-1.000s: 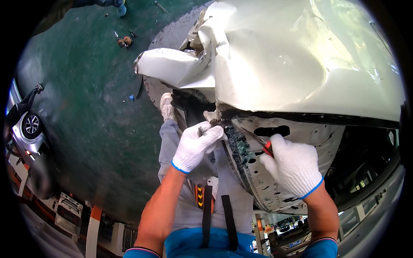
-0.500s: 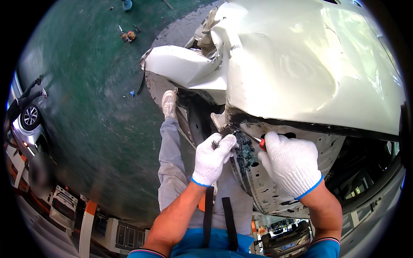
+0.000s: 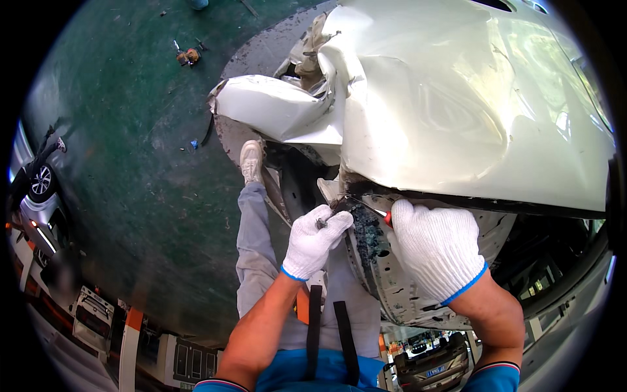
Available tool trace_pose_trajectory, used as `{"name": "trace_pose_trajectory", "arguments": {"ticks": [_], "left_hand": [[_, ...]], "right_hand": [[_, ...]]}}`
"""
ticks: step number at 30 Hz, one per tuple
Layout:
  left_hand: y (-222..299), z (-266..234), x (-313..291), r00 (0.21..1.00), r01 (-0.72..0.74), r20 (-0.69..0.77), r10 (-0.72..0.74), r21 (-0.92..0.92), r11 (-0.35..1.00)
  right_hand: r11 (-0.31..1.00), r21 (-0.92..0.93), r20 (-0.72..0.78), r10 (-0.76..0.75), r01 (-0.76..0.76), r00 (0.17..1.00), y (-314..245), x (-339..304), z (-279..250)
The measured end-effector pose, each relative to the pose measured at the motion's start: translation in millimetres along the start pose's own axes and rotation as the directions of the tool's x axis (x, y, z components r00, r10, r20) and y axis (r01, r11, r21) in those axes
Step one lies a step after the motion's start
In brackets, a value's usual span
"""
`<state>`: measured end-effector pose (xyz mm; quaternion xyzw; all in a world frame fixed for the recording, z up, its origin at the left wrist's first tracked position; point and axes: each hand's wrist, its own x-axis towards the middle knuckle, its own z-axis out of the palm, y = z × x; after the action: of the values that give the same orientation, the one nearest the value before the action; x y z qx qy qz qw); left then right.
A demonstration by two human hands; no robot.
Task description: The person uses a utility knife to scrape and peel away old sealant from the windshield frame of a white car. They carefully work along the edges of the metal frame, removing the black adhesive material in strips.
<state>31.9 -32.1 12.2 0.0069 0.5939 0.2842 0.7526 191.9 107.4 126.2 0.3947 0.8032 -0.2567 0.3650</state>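
Observation:
My right hand (image 3: 439, 245), in a white knit glove with a blue cuff, is closed on a screwdriver (image 3: 388, 218) with a red handle. Its thin shaft points left to the torn corner (image 3: 346, 189) under the crumpled white body panel (image 3: 418, 117) of a car. My gloved left hand (image 3: 315, 240) is closed in a pinch beside that corner, left of the screwdriver's tip. Whatever sits between its fingertips is too small to make out. Below the panel edge, a dark, crumbly strip (image 3: 367, 228) runs along the bare, perforated metal frame (image 3: 398, 287).
A bent white flap (image 3: 268, 108) of the panel juts out to the left. My shoe (image 3: 251, 161) stands beside the wreck. Loose parts (image 3: 188, 57) lie on the green floor (image 3: 144, 163). A silver car (image 3: 40, 209) and another person stand at the far left.
The view has shifted slightly. Both hands stay at the torn corner, and the screwdriver remains in my right hand, pointing at the same spot.

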Motion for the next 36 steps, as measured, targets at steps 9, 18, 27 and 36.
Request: {"name": "trace_pose_trajectory", "arguments": {"ticks": [9,18,27,36], "left_hand": [[4,-4,2,1.0,0.005,0.022,-0.006,0.032,0.999],[13,-9,-2,0.999,0.03,0.039,-0.032,0.036,0.999],[16,-20,10,0.987,0.056,0.148,-0.062,0.05,0.997],[8,-18,11,0.988,0.061,0.143,-0.061,0.004,0.998]], "right_hand": [[0.998,0.018,0.037,-0.063,0.063,0.997,1,8,-12],[1.0,-0.004,0.042,-0.03,0.03,0.999,4,3,1],[0.999,0.048,0.072,0.01,-0.013,0.997,15,-10,8],[0.992,0.112,-0.015,-0.054,0.055,0.998,10,-5,-4]]}}
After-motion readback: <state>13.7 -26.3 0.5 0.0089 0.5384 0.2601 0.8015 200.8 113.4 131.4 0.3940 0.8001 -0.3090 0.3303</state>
